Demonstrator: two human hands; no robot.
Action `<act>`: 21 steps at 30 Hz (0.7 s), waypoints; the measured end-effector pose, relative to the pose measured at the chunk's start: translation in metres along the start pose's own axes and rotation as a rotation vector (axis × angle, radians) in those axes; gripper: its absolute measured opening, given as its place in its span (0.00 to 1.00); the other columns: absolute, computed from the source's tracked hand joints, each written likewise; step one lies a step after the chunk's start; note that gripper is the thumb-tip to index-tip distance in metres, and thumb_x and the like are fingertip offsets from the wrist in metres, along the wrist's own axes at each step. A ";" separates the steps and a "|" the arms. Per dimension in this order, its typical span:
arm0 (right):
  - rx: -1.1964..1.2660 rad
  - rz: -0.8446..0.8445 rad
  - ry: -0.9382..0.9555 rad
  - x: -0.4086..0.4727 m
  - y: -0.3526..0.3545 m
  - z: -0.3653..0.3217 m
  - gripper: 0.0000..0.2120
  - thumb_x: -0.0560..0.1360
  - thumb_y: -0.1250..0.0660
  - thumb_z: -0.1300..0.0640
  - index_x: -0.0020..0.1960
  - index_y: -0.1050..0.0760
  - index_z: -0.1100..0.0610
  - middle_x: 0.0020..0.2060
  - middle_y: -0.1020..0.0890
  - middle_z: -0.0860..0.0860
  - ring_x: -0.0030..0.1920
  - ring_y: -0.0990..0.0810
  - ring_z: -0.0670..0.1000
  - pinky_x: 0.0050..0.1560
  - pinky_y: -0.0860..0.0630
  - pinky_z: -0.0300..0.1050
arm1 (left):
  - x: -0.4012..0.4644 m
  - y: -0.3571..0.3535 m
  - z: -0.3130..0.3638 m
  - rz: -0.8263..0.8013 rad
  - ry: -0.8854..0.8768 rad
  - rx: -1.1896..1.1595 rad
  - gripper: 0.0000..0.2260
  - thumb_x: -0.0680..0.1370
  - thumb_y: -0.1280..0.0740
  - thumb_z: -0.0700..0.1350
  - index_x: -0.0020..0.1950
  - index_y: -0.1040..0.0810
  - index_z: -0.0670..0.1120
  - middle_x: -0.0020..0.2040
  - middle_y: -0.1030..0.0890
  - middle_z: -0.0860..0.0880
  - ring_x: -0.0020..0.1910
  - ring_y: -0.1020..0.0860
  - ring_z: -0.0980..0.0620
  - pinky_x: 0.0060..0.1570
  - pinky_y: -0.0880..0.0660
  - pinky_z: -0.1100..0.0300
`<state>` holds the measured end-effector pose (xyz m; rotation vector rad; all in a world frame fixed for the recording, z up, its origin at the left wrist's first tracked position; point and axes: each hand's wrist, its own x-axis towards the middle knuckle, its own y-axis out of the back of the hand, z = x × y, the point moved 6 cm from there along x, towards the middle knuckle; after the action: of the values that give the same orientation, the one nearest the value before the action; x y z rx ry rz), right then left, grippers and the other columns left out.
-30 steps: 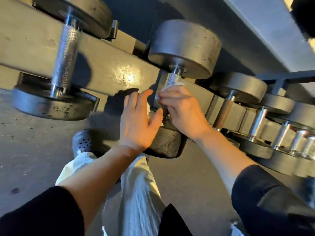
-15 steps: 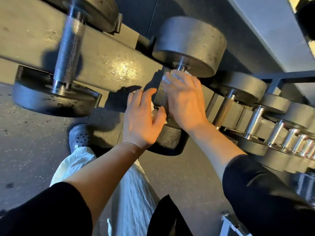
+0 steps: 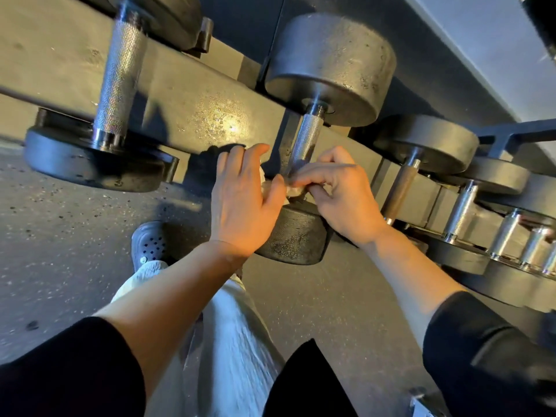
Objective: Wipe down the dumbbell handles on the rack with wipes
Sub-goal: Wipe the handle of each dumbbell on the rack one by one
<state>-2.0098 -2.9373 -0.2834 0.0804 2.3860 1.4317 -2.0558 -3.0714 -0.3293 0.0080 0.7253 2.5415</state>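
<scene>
We are partway through: our right hand (image 3: 337,194) pinches a white wipe (image 3: 293,191) round the near end of the knurled handle (image 3: 305,136) of the middle dumbbell (image 3: 328,67) on the rack (image 3: 192,94), while our left hand (image 3: 243,200) rests with loosely spread fingers beside it, more white wipe showing behind its fingers. We judge this handle nearly covered. We cannot tell whether the big dumbbell handle (image 3: 117,82) at the left is clean, and the row of smaller handles (image 3: 460,206) running off to the right looks still to do.

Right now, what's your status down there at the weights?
Right hand pinching wipe at handle base. Left hand open beside it. Nothing blocking.
</scene>
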 end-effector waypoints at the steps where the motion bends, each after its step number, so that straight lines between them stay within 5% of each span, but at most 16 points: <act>1: 0.018 0.125 -0.001 -0.004 0.006 0.002 0.13 0.70 0.33 0.71 0.47 0.17 0.56 0.46 0.17 0.51 0.48 0.29 0.46 0.49 0.32 0.33 | -0.001 0.001 0.001 0.013 0.001 0.015 0.22 0.75 0.43 0.52 0.64 0.29 0.41 0.53 0.26 0.42 0.52 0.33 0.49 0.46 0.43 0.67; 4: 0.081 0.298 -0.025 -0.006 0.014 0.008 0.11 0.70 0.31 0.69 0.50 0.18 0.58 0.48 0.19 0.50 0.51 0.25 0.47 0.53 0.32 0.29 | -0.003 0.005 0.007 0.043 -0.008 0.067 0.22 0.76 0.42 0.52 0.65 0.28 0.42 0.54 0.26 0.43 0.52 0.33 0.49 0.46 0.42 0.67; 11: 0.282 0.014 -0.036 -0.001 -0.006 0.023 0.10 0.63 0.27 0.70 0.42 0.18 0.59 0.42 0.22 0.51 0.43 0.22 0.48 0.44 0.25 0.39 | -0.007 0.000 0.035 0.022 -0.139 0.170 0.22 0.75 0.41 0.52 0.62 0.27 0.39 0.49 0.26 0.41 0.51 0.32 0.47 0.49 0.45 0.67; 13: 0.297 0.065 -0.109 -0.010 -0.001 0.039 0.11 0.63 0.25 0.70 0.42 0.18 0.58 0.41 0.21 0.52 0.42 0.22 0.50 0.44 0.24 0.44 | -0.003 -0.002 0.043 0.019 -0.164 0.183 0.22 0.74 0.40 0.53 0.60 0.26 0.39 0.47 0.26 0.42 0.49 0.33 0.49 0.48 0.45 0.68; 16: 0.315 0.248 -0.240 -0.013 0.011 0.062 0.13 0.64 0.25 0.69 0.45 0.19 0.57 0.43 0.22 0.52 0.43 0.24 0.48 0.44 0.28 0.34 | 0.003 -0.009 0.053 -0.023 -0.179 0.230 0.22 0.73 0.40 0.54 0.61 0.27 0.40 0.48 0.28 0.44 0.47 0.39 0.57 0.43 0.45 0.68; 21: 0.508 0.355 -0.319 0.015 0.008 0.078 0.08 0.69 0.27 0.62 0.47 0.18 0.55 0.45 0.20 0.49 0.46 0.21 0.47 0.48 0.24 0.39 | 0.003 -0.013 0.055 -0.009 -0.203 0.344 0.22 0.73 0.40 0.53 0.60 0.26 0.40 0.47 0.26 0.44 0.46 0.35 0.51 0.45 0.42 0.63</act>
<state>-1.9996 -2.8640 -0.3140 0.8276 2.4714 0.8155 -2.0452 -3.0330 -0.2894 0.3706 1.0631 2.3329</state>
